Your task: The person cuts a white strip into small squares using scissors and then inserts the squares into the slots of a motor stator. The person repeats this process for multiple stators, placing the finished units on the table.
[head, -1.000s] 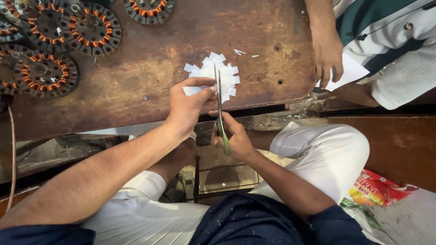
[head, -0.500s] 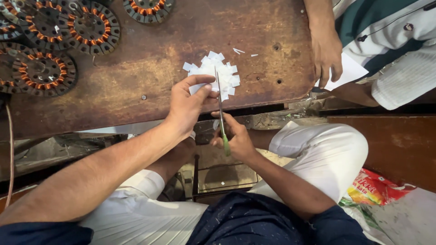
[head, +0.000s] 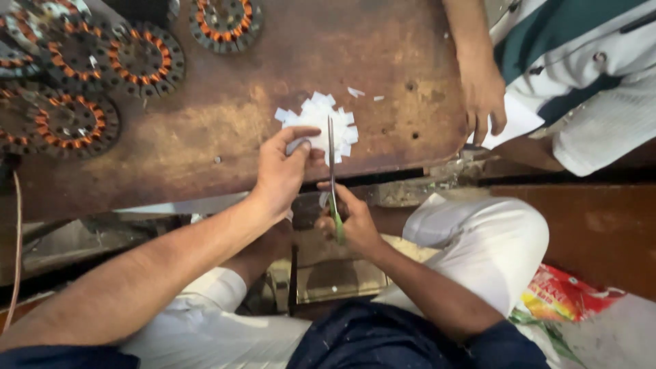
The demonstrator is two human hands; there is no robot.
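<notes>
Left hand (head: 283, 174) pinches the near-left edge of a white cut-paper piece (head: 318, 126) with many square tabs round its rim, thumb and fingers closed on it, holding it just over the desk (head: 225, 147). Right hand (head: 348, 222) sits nearer the body, closed round the green handles of a pair of scissors (head: 332, 171) — blades seen edge-on, so whether they gape or meet I cannot tell. Scissors' long axis runs straight away from the body, tips reaching into the middle of the paper; paper lies directly beyond the right hand, just right of the left thumb. Left hand is the nearer to the paper — touching it.

Outward: two small white scraps (head: 355, 91) on the desk beyond the paper. Round wound-coil stators (head: 147, 60) with copper windings cluster at the far left. Another person's hand (head: 483, 96) rests at the desk's right edge, over a white sheet (head: 516, 123).
</notes>
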